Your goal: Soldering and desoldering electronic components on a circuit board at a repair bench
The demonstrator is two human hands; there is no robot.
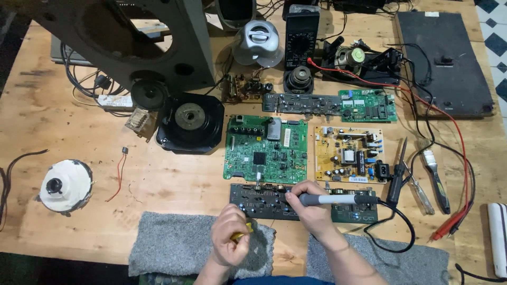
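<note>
Right hand (pixel 311 203): fingers closed around a grey soldering iron (pixel 338 199), tip resting on the dark circuit board (pixel 264 203) at the table's (pixel 174 179) near edge. Left hand (pixel 229 243): curled shut on a small yellow object (pixel 240 236), over a grey cloth (pixel 174 245).

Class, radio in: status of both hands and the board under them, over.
Right hand grips soldering iron, tip on dark circuit board. Left hand closed on small yellow item. Green board just beyond; nothing blocking.
</note>
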